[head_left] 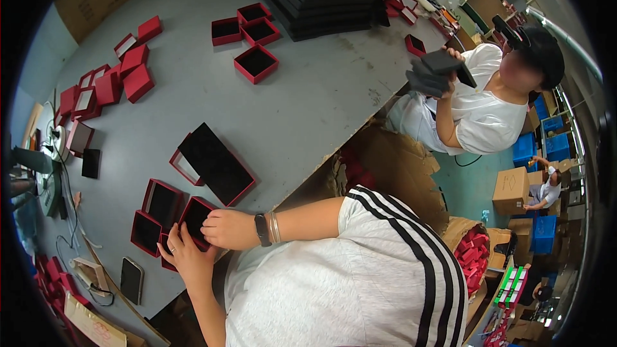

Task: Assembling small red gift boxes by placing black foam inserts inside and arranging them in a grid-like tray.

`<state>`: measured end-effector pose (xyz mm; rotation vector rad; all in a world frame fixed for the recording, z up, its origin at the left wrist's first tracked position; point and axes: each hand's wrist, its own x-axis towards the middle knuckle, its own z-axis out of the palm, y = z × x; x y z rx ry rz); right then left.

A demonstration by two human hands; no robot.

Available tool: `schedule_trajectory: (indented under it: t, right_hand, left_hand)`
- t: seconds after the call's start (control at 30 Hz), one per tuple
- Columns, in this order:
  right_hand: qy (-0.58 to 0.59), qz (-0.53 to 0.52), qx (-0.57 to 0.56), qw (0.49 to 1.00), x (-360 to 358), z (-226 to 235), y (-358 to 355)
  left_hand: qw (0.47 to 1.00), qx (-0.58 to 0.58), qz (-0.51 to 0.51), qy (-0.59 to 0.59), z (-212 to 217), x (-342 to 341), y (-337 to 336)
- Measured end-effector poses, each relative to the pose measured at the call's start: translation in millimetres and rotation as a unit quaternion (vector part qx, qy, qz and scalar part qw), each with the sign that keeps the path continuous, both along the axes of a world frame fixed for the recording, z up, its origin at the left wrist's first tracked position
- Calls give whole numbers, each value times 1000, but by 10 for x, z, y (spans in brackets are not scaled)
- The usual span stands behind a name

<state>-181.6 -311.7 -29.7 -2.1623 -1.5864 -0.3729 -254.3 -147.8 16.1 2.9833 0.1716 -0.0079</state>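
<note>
A small red box [193,216] with a black inside lies at the near edge of the table, under both my hands. My left hand [183,252], with a ring on it, grips the box's left side. My right hand [228,229] bends its fingers over the opposite side, tips at the black inside; the fingertips are partly hidden. Touching this box are two more red boxes with black insides, one at the left [147,232] and one behind [162,202]. A larger oblong black-topped red box [217,164] leans over a red box with a pale inside [186,159].
Red boxes and lids [108,88] spread along the table's left. Several open boxes [256,64] stand near a tall stack of black sheets [315,0]. A phone [132,281] lies at the near left edge. At the right, a co-worker [488,96] holds dark pieces [440,64].
</note>
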Motion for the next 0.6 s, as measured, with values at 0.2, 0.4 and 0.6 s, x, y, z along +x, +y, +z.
schedule_trajectory:
  t: [0.2,0.4,0.6]
  right_hand:
    - [68,41,28,996,-24,24,76]
    - [95,25,-10,995,76,238,-87]
    - [98,1,5,995,112,204,-197]
  left_hand:
    - [999,3,22,-25,-44,-113,110]
    - [989,-114,-7,-96,146,-8,128]
    - [975,-93,63,-193,111,243,515]
